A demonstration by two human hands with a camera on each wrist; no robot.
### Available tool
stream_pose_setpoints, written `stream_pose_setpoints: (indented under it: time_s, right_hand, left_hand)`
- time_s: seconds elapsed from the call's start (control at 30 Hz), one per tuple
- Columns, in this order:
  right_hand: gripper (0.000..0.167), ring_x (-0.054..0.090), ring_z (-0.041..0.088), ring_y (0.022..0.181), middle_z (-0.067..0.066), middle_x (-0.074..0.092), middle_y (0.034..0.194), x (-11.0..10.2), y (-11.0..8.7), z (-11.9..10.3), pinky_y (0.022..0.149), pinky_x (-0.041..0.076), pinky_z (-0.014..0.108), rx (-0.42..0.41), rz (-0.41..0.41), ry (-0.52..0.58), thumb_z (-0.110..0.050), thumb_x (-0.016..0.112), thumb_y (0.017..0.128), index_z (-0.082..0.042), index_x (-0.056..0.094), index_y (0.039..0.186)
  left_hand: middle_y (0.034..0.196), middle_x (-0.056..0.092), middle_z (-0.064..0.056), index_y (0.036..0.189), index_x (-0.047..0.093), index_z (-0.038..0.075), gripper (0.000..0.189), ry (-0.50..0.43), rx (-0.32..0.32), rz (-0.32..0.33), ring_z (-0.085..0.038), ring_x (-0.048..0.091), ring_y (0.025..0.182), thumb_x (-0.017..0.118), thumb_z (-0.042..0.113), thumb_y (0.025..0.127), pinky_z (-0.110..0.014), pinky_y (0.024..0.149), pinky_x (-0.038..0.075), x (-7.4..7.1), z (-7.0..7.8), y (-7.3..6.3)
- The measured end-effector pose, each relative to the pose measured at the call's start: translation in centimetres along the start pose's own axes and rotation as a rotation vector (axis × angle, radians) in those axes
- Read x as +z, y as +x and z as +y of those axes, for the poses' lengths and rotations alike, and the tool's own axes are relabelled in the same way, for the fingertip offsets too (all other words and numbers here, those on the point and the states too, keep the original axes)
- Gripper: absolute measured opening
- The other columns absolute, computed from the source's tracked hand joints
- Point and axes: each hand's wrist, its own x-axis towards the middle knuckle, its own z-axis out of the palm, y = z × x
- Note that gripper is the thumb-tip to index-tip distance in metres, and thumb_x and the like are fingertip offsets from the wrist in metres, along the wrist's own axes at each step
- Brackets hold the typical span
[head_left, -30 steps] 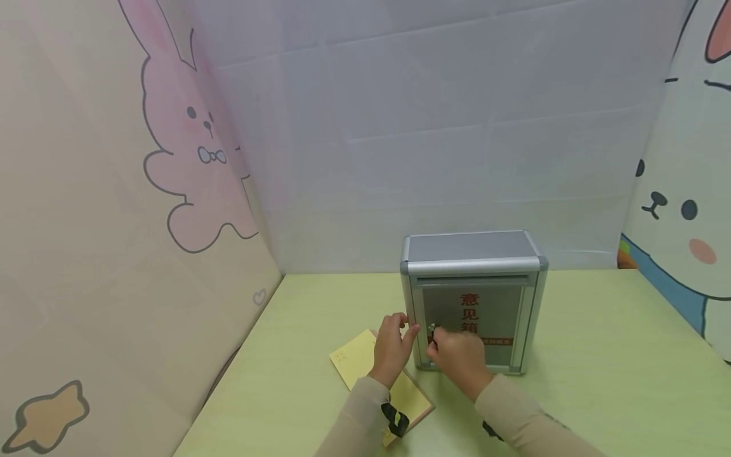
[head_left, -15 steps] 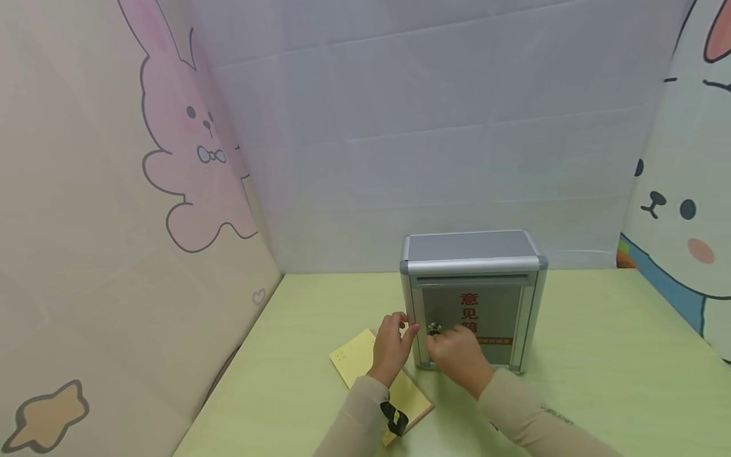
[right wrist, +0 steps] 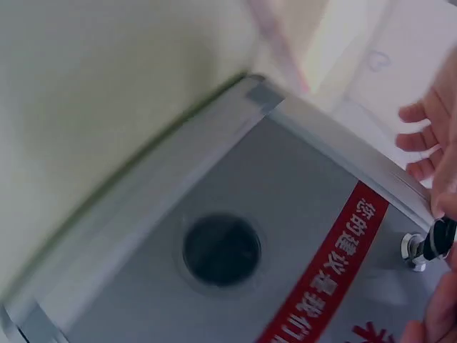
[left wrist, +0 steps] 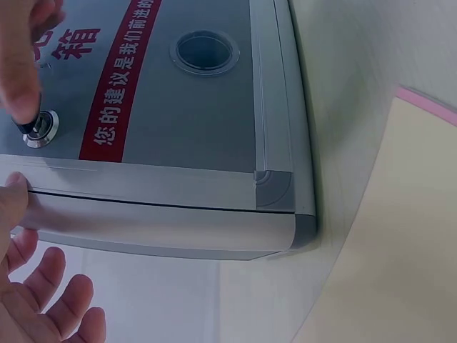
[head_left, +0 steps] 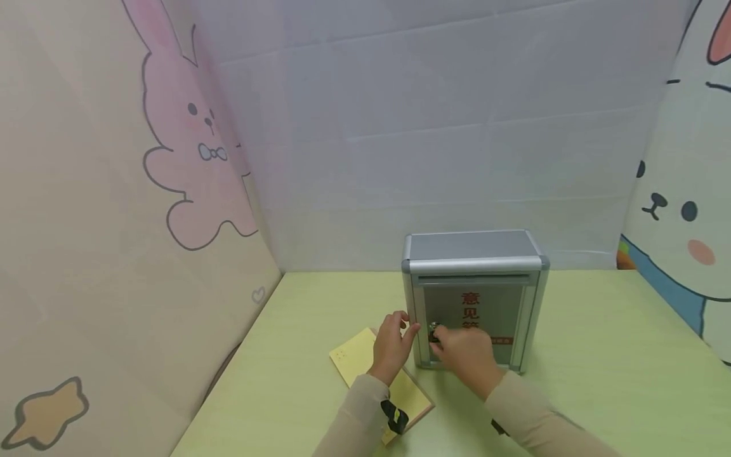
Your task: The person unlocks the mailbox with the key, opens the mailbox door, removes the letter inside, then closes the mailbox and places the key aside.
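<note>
A grey metal suggestion box stands upright, with red characters and a red strip on its front door. My right hand pinches a black-headed key at the round silver lock near the door's left edge. At the box's left side, my left hand rests its thumb on the front frame, and its other fingers are loosely bent beside the side wall. In the left wrist view, the key's black head shows just under the right hand's fingertips.
A yellow notepad with a pinkish edge lies slanted on the pale green table, partly under the left forearm. Low on the door is a round dark window. A white cloth wall rises behind the table.
My right hand turns and shifts slightly at the lock, ending a little to the right of where it was. The left hand and the box hold nearly the same place.
</note>
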Motion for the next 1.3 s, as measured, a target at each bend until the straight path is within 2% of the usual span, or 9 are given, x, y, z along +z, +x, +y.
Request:
stream_pose_setpoints:
  time_s: [0.1, 0.13, 0.2, 0.23, 0.33, 0.43, 0.6, 0.97, 1.3]
  right_hand:
    - [0.034, 0.015, 0.002, 0.038, -0.009, 0.029, 0.04, -0.43, -0.24, -0.01, 0.039, 0.014, 0.019, 0.289, -0.171, 0.21, -0.037, 0.082, 0.071, -0.008, 0.068, 0.082]
    - [0.036, 0.019, 0.003, 0.037, -0.009, 0.036, 0.042, -0.51, -0.25, -0.01, 0.039, 0.016, 0.02, 0.392, -0.241, 0.296, -0.039, 0.08, 0.074, -0.007, 0.07, 0.088]
    - [0.043, 0.038, 0.006, 0.041, -0.004, 0.054, 0.053, -0.74, -0.11, 0.0, 0.04, 0.03, 0.022, 0.587, -0.377, 0.499, -0.041, 0.074, 0.081, -0.002, 0.07, 0.098]
    - [0.044, 0.043, 0.009, 0.043, -0.001, 0.057, 0.056, -0.76, -0.06, -0.02, 0.042, 0.035, 0.025, 0.685, -0.418, 0.609, -0.039, 0.072, 0.084, 0.001, 0.069, 0.102]
    - [0.041, 0.052, 0.013, 0.049, 0.004, 0.061, 0.061, -0.63, 0.03, -0.04, 0.051, 0.045, 0.03, 0.941, -0.442, 0.905, -0.03, 0.067, 0.09, 0.008, 0.066, 0.106]
    - [0.036, 0.042, 0.01, 0.044, 0.0, 0.046, 0.047, -0.46, -0.09, -0.04, 0.052, 0.043, 0.027, 1.089, -0.397, 1.099, -0.02, 0.062, 0.092, 0.012, 0.064, 0.108]
    - [0.04, 0.042, 0.008, 0.044, -0.002, 0.044, 0.048, -0.47, -0.18, 0.06, 0.052, 0.044, 0.027, 1.119, -0.418, 1.187, -0.02, 0.059, 0.094, 0.015, 0.059, 0.112]
    - [0.037, 0.039, 0.008, 0.045, -0.003, 0.04, 0.048, -0.57, -0.11, -0.14, 0.052, 0.042, 0.027, 1.159, -0.407, 1.189, -0.018, 0.06, 0.093, 0.015, 0.059, 0.111]
    - [0.03, 0.037, 0.008, 0.046, -0.004, 0.038, 0.049, -0.55, -0.1, -0.31, 0.051, 0.037, 0.026, 1.205, -0.385, 1.23, -0.017, 0.06, 0.093, 0.012, 0.062, 0.103]
  left_hand:
    - [0.086, 0.053, -0.005, 0.101, 0.055, 0.005, 0.025, -0.002, -0.02, -0.01, -0.016, 0.047, 0.067, 0.063, 0.028, 0.092, -0.026, 0.055, 0.037, 0.0, 0.12, -0.01]
    - [0.086, 0.053, -0.005, 0.101, 0.055, 0.005, 0.025, -0.005, -0.027, -0.012, -0.016, 0.046, 0.067, 0.063, 0.027, 0.092, -0.026, 0.055, 0.037, -0.02, 0.13, 0.0]
    - [0.086, 0.053, -0.005, 0.101, 0.055, 0.005, 0.025, -0.01, -0.039, -0.013, -0.016, 0.046, 0.067, 0.063, 0.027, 0.092, -0.027, 0.055, 0.037, -0.02, 0.14, 0.01]
    - [0.086, 0.054, -0.005, 0.101, 0.055, 0.005, 0.025, -0.011, -0.042, -0.015, -0.016, 0.046, 0.067, 0.063, 0.027, 0.092, -0.027, 0.055, 0.037, -0.02, 0.14, 0.0]
    - [0.087, 0.054, -0.005, 0.102, 0.055, 0.005, 0.026, -0.013, -0.034, -0.017, -0.016, 0.047, 0.068, 0.063, 0.028, 0.093, -0.027, 0.055, 0.038, 0.06, 0.13, -0.02]
    - [0.087, 0.055, -0.006, 0.103, 0.055, 0.004, 0.028, -0.011, -0.02, -0.016, -0.017, 0.048, 0.068, 0.062, 0.029, 0.093, -0.027, 0.055, 0.039, 0.09, 0.16, -0.05]
    - [0.086, 0.054, -0.005, 0.102, 0.055, 0.004, 0.027, -0.014, -0.024, -0.01, -0.016, 0.047, 0.068, 0.062, 0.028, 0.093, -0.027, 0.055, 0.038, 0.01, 0.19, -0.05]
    - [0.084, 0.054, -0.006, 0.1, 0.057, 0.004, 0.028, -0.005, -0.039, -0.005, -0.017, 0.047, 0.066, 0.064, 0.03, 0.091, -0.028, 0.055, 0.038, -0.23, 0.35, -0.01]
    - [0.083, 0.054, -0.004, 0.099, 0.058, 0.006, 0.026, 0.023, -0.051, -0.011, -0.015, 0.047, 0.066, 0.064, 0.03, 0.091, -0.027, 0.054, 0.037, -0.2, 0.28, -0.02]
